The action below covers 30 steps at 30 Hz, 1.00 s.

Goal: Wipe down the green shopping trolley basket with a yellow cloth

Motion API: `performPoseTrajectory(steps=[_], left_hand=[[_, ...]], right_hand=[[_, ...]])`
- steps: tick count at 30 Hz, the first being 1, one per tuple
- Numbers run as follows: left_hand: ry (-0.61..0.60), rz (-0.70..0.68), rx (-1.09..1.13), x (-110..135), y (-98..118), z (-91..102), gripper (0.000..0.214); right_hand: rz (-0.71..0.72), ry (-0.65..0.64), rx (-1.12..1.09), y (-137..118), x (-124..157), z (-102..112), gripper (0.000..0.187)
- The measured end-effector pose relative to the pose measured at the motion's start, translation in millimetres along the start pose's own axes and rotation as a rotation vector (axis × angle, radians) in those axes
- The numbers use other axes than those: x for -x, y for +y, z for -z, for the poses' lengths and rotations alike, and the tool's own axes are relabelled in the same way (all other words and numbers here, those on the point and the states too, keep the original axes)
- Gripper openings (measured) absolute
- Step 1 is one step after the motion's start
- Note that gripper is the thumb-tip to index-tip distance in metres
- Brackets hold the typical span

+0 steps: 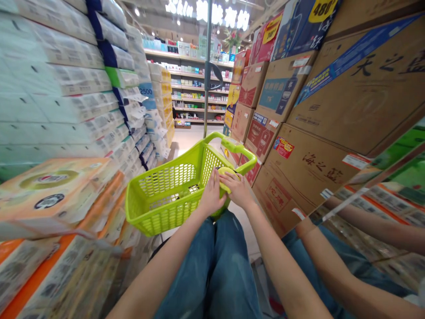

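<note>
A lime-green plastic shopping basket point(159, 195) with a mesh wall hangs in front of my jeans. Its two handles come together in a rounded yellow-green grip point(227, 173), and my left hand point(211, 193) wraps around the lower side of that grip. My right hand point(235, 188) lies over the grip from the right, its fingers curled across it. Something small and green shows through the mesh on the basket floor, too unclear to name.
Tall stacks of packaged tissues point(66, 88) line the left of the aisle. Printed cardboard cartons point(299, 177) stand on the right, above a mirrored panel point(375, 230) reflecting my arms. A metal pole point(207, 66) rises ahead, before retail shelves point(195, 84).
</note>
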<state>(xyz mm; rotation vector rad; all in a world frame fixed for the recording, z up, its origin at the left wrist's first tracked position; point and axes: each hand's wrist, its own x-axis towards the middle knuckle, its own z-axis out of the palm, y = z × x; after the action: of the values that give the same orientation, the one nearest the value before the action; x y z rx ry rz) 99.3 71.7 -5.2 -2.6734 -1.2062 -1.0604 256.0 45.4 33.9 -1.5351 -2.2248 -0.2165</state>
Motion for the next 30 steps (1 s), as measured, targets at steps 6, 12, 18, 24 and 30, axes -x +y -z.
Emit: performPoseTrajectory(steps=[6,12,18,24,30], left_hand=[[-0.103,-0.131,-0.122,-7,10,-14.4,0.09],[-0.104,-0.116,-0.156,-15,21,-29.1,0.085],[-0.077,-0.095,-0.125,-12,22,-27.3,0.08],[-0.05,-0.039,-0.111,-14,22,-26.9,0.082],[-0.029,0.052,-0.142,-23,31,-46.5,0.08]], right_hand=[[-0.34,0.195,0.09,85,-2,41,0.063],[-0.533,0.293,0.174,79,-11,12,0.068],[-0.406,0.207,0.214,61,4,5,0.065],[-0.585,0.225,0.159,99,-27,39,0.066],[-0.573,0.265,0.136,106,-39,26,0.06]])
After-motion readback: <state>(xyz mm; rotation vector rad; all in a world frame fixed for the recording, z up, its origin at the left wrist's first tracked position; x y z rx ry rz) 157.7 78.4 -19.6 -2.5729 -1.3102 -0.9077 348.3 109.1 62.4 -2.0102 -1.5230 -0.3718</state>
